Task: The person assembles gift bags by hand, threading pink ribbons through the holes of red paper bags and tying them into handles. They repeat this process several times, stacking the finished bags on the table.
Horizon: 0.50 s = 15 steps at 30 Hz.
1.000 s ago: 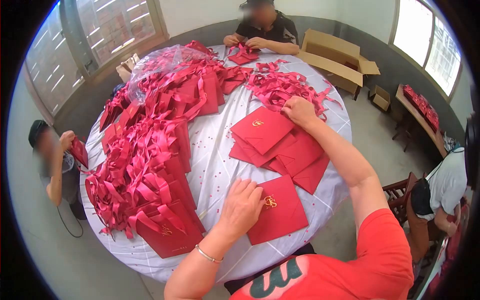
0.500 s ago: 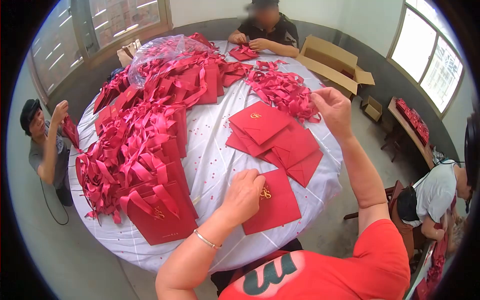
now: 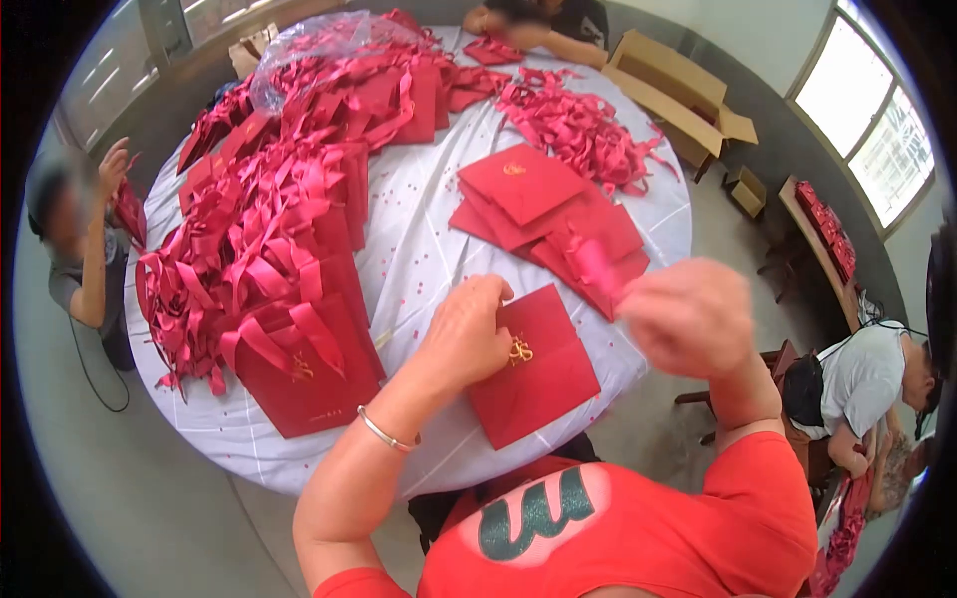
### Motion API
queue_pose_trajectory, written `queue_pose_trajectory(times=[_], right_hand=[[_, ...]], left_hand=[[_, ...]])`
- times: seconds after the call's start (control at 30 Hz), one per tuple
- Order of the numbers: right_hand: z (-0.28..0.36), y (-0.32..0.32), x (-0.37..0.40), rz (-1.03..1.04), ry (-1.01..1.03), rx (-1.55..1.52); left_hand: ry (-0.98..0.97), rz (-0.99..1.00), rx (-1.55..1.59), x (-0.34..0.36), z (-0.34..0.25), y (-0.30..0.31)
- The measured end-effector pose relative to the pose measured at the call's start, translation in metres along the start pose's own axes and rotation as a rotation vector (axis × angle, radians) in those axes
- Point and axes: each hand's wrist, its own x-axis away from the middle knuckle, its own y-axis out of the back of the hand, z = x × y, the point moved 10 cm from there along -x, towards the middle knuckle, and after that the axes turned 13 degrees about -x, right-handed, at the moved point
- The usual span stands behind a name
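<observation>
A flat red paper bag point(image 3: 553, 389) with a gold logo lies at the table's near edge. My left hand point(image 3: 461, 337) is closed on its upper left edge, the fingertips partly hidden behind the hand. Smeared by motion, my right hand point(image 3: 693, 317) is raised to the right of this bag. A pink-red ribbon point(image 3: 594, 267) sticks out from its pinched fingers. Beyond the two hands lies a small stack of flat red bags point(image 3: 528, 189). Behind that stack is a heap of loose ribbons point(image 3: 578, 130).
Many red bags with ribbon handles point(image 3: 289, 249) cover the table's left side, with a clear plastic bag point(image 3: 299, 55) on the far ones. People sit at the far side and stand at left and right. An open carton point(image 3: 668, 90) stands beyond the table.
My right hand has come from the ribbon heap down towards me, now with a ribbon. My left hand stays at the bag, which is turned slightly. The view has tilted down.
</observation>
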Motion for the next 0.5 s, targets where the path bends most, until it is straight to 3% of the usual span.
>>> queue_pose_trajectory(times=[0.07,0.2,0.43,0.47,0.5], right_hand=[[0.004,-0.04,0.019,0.108,0.002,-0.153],[0.003,-0.096,0.045,0.283,-0.114,-0.472],[0.02,-0.132,0.055,0.185,0.038,-0.691],[0.021,-0.132,0.056,0.186,0.032,-0.705],[0.011,-0.139,0.056,0.24,-0.124,-0.868]], left_hand=[[0.121,0.097,0.099,0.001,0.008,-0.001],[0.148,0.157,0.14,0.004,0.014,-0.002],[0.271,0.365,0.37,0.007,0.027,-0.019],[0.283,0.384,0.419,0.006,0.026,-0.019],[0.294,0.401,0.468,0.008,0.025,-0.021]])
